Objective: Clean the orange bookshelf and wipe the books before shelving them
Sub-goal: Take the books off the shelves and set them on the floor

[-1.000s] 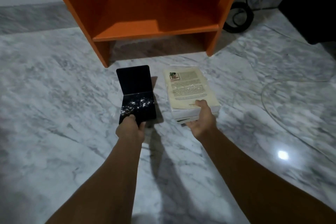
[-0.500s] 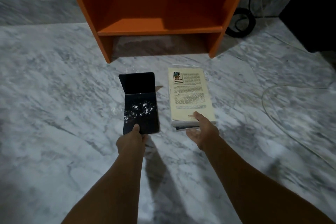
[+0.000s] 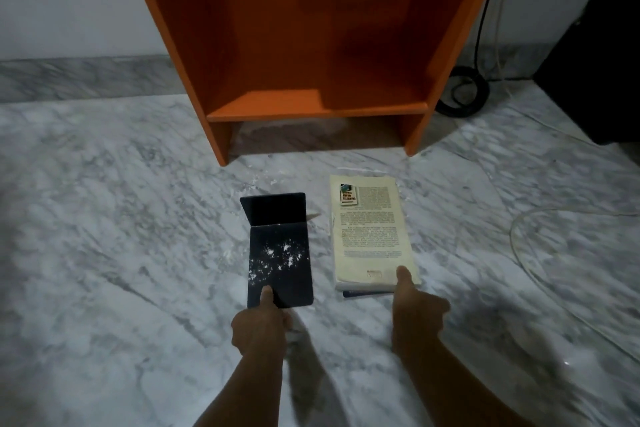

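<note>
— Bookshelf (image 3: 311,45) edges: where do they sit for us?
— It is orange and upright, with its open front toward us. Its lowest board is raised off the marble floor (image 3: 104,218) on two side panels. We have bare floor between those feet and our things.
— And the cream book (image 3: 370,232)?
— It lies flat on the floor, right of centre, near the shelf's right foot. Its long axis runs away from us toward the shelf, printed cover up. A dark book (image 3: 360,294) peeks out beneath its near edge.
— Our hands?
— Our right hand (image 3: 415,312) grasps the near end, thumb on the cover, fingers hidden below. Our left hand (image 3: 258,326) pinches a black folded card (image 3: 280,253), dusted white, far flap raised.
— Anything crowding us?
— A coiled black cable (image 3: 464,90) lies beside the shelf, and a pale cord (image 3: 512,239) loops at right.
</note>
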Demonstrator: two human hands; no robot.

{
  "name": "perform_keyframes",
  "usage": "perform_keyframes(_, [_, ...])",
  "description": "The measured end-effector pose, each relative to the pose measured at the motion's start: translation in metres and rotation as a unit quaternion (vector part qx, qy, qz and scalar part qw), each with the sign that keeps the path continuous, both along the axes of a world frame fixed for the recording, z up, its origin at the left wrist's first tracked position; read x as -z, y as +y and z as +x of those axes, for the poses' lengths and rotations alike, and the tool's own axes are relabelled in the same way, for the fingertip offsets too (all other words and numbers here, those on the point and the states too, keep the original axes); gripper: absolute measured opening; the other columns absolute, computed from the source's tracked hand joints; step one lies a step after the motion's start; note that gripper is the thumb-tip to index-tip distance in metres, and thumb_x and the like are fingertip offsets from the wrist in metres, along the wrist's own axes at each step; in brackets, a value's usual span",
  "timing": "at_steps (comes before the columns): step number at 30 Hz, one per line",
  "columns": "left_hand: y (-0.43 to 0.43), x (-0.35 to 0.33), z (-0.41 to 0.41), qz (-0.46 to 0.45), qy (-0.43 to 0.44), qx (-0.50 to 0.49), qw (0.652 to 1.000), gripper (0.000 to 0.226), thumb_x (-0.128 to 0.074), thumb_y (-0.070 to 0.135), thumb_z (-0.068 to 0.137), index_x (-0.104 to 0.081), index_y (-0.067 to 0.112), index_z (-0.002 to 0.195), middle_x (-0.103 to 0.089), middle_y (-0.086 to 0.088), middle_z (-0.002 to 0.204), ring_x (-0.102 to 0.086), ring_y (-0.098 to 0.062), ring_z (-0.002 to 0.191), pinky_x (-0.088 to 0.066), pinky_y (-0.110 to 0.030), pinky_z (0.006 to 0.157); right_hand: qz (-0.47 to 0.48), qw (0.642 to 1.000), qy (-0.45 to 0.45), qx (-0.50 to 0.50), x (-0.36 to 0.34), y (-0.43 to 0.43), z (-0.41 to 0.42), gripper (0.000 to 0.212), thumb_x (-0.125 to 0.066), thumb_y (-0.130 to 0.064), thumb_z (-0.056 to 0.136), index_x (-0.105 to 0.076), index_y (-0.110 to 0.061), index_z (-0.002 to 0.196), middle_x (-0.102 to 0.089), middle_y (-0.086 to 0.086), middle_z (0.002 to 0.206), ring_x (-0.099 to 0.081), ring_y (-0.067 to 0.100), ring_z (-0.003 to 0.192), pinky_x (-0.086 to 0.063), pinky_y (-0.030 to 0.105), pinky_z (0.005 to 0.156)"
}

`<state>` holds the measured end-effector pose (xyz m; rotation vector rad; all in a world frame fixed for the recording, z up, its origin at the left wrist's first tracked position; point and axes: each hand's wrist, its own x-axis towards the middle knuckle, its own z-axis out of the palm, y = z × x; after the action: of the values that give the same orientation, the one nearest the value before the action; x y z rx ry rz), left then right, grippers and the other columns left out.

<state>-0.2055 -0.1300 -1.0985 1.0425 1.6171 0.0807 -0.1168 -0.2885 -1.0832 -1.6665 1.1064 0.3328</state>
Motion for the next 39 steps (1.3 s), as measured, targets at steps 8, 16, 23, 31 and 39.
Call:
perform_keyframes(8, [0.062, -0.141, 0.050, 0.005, -0.132, -0.057, 0.990, 0.035, -0.049, 0.027, 0.098, -0.058, -0.001, 0.079, -0.069, -0.021, 0.080, -0.068, -0.030, 0.066, -0.059, -0.042, 0.076, 0.162, 0.973, -0.161, -0.038, -0.163, 0.087, 0.076, 0.034, -0.064, -0.043, 0.089, -0.059, -0.011, 0.080, -0.058, 0.004, 0.067, -0.051, 0.017, 0.056, -0.040, 0.032, 0.053])
perform_keyframes(16, [0.132, -0.318, 0.112, 0.011, -0.270, -0.026, 0.962, 0.041, -0.052, 0.042, 0.095, -0.061, 0.004, 0.110, -0.070, -0.015, 0.087, -0.072, -0.028, 0.069, -0.061, -0.039, 0.065, 0.353, 0.903, -0.239, -0.046, -0.368, 0.180, 0.135, 0.062, -0.064, -0.047, 0.090, -0.051, -0.002, 0.131, -0.060, 0.019, 0.118, -0.061, 0.030, 0.104, -0.052, 0.038, 0.091])
perform_keyframes(23, [0.140, -0.429, 0.152, 0.020, -0.421, -0.002, 0.907, 0.031, -0.051, 0.033, 0.101, -0.053, 0.003, 0.096, -0.063, -0.018, 0.096, -0.066, -0.027, 0.078, -0.061, -0.041, 0.079, 0.430, 0.878, -0.208, -0.032, -0.392, 0.200, 0.168, 0.059, -0.073, -0.010, 0.086, -0.041, -0.002, 0.135, -0.046, 0.025, 0.137, -0.050, 0.042, 0.123, -0.047, 0.052, 0.100])
perform_keyframes(31, [0.097, -0.528, 0.203, -0.015, -0.537, 0.085, 0.839, 0.051, -0.054, 0.049, 0.096, -0.054, 0.000, 0.111, -0.062, -0.023, 0.107, -0.068, -0.031, 0.084, -0.062, -0.039, 0.075, 0.493, 0.821, -0.282, -0.049, -0.428, 0.174, 0.175, 0.029, -0.058, 0.004, 0.084, -0.056, 0.002, 0.112, -0.059, 0.022, 0.109, -0.062, 0.034, 0.086, -0.058, 0.042, 0.062])
perform_keyframes(39, [0.004, -0.640, 0.241, -0.053, -0.583, 0.167, 0.793, 0.109, -0.071, 0.077, 0.060, -0.032, 0.025, 0.148, -0.032, -0.019, 0.151, -0.045, -0.049, 0.127, -0.052, -0.061, 0.090, 0.507, 0.788, -0.346, -0.050, -0.505, 0.134, 0.176, 0.004, -0.053, 0.003, 0.088, -0.057, 0.001, 0.089, -0.062, 0.018, 0.077, -0.063, 0.023, 0.050, -0.049, 0.024, 0.038])
